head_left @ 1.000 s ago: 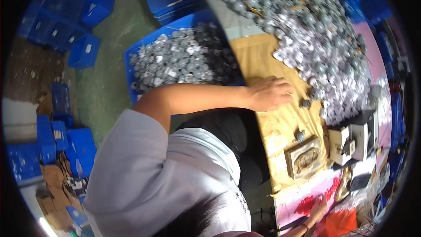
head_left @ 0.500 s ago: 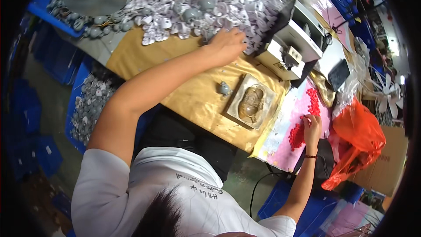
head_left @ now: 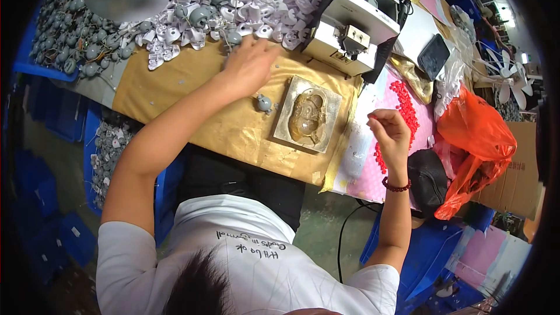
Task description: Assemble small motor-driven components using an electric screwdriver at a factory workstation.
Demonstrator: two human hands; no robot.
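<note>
My left hand [head_left: 252,64] is at the near edge of a heap of white plastic parts [head_left: 286,0], fingers curled down; what they hold, if anything, is hidden. Close to its fingertips lies a round grey part [head_left: 233,37]. My right hand [head_left: 392,131] is raised over the pink sheet, thumb and forefinger pinching a small red piece [head_left: 372,116]. Beneath and beyond it spreads a pile of small red pieces [head_left: 406,102]. Between my hands, a square metal mould [head_left: 332,108] with a hollow rests on the gold cloth [head_left: 233,140]. One grey ball-shaped part [head_left: 263,103] sits left of it.
A white boxy machine [head_left: 335,52] stands behind the mould. Grey balls with wires [head_left: 64,35] fill the far left. Over on the right are a dark phone [head_left: 433,57], an orange-red plastic bag [head_left: 475,122] and a black cap-like item [head_left: 427,181]. A blue bin [head_left: 90,163] stands below left.
My right hand has lifted off the red pile with a small red piece. My left hand has shifted left and nearer me along the heap's edge. The whole view has shifted.
</note>
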